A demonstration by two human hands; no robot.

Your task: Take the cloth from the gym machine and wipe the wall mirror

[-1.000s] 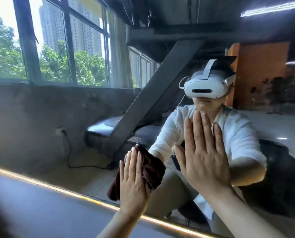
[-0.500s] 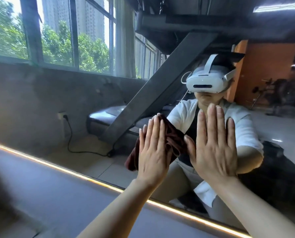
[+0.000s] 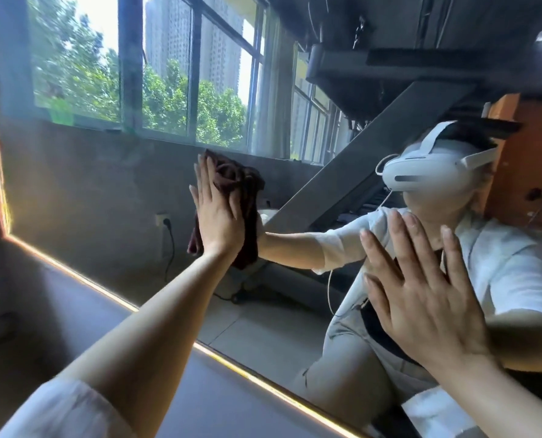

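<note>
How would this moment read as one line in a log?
step: wiping | left hand: flat, pressing cloth on mirror | right hand: flat on mirror

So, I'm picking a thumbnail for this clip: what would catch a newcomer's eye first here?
The left hand pressing a dark red cloth flat against the wall mirror, left of centre, draws the eye first. At lower right, the right hand lies open with fingers spread on the glass. Between and above them, the mirror reflects the person's white headset, and bright windows fill the upper left.
</note>
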